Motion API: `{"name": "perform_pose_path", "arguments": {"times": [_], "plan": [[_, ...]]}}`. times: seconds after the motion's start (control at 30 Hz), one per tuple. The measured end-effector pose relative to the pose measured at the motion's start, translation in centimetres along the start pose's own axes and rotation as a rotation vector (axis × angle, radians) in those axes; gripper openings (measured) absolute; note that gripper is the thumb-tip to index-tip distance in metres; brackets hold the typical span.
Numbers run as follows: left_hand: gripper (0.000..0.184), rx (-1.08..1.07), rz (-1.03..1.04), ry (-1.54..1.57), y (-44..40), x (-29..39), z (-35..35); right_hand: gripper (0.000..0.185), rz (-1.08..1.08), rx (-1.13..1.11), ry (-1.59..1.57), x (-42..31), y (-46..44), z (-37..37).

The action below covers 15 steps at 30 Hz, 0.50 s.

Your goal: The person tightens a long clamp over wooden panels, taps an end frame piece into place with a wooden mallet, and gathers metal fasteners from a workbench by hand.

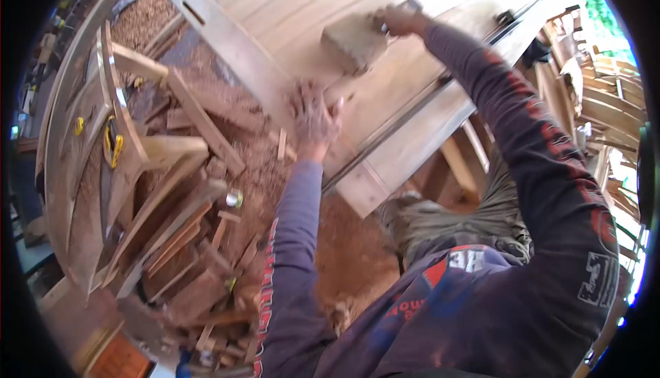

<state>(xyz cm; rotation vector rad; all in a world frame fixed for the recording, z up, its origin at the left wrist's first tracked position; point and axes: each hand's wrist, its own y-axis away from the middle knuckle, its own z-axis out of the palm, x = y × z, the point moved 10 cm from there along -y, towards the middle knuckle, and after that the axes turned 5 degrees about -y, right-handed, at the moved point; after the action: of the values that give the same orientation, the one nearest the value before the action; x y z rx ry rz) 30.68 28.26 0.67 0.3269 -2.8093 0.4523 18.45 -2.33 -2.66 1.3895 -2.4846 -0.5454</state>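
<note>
A wooden door or panel [275, 10], with a pale frame and a slot near its far left corner, lies before me. My left hand [316, 118] rests palm down on its left edge with the fingers spread, holding nothing. Farther in on the panel, my right hand [397, 20] is closed on a dusty tan block-shaped thing [354, 42] that sits on the wood. A small grey part shows just beyond the knuckles. The underside of the block and its exact kind are hidden or blurred.
Wood offcuts [199, 123] and shavings cover the ground at left. A yellow-and-black tool [112, 143] lies on curved timber there. A dark bar clamp [512, 24] runs along the panel's right side. Stacked curved wooden pieces [612, 110] stand at far right.
</note>
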Motion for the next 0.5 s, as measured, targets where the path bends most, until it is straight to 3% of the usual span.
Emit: {"name": "perform_pose_path", "arguments": {"times": [0.07,0.13,0.27,0.33,0.5], "plan": [[0.064,-0.032,-0.009,-0.041,-0.6,-0.7,0.8,0.067,0.073,0.089,0.021,-1.4,1.1,-2.5],[0.059,-0.05,0.02,-0.053,-0.2,-0.3,1.0,0.051,-0.171,0.296,0.088,-2.9,1.6,-3.9],[0.058,-0.1,0.016,-0.075,-0.8,0.2,0.7,0.049,0.008,0.344,0.122,-1.4,1.1,-1.7],[0.057,-0.136,-0.001,-0.034,-1.0,-0.1,1.1,0.039,-0.28,0.426,0.273,-2.5,1.9,-2.2],[0.054,-0.151,0.068,-0.037,-0.4,0.4,1.7,0.005,-0.236,0.368,0.207,-7.1,11.6,-9.3]]}}
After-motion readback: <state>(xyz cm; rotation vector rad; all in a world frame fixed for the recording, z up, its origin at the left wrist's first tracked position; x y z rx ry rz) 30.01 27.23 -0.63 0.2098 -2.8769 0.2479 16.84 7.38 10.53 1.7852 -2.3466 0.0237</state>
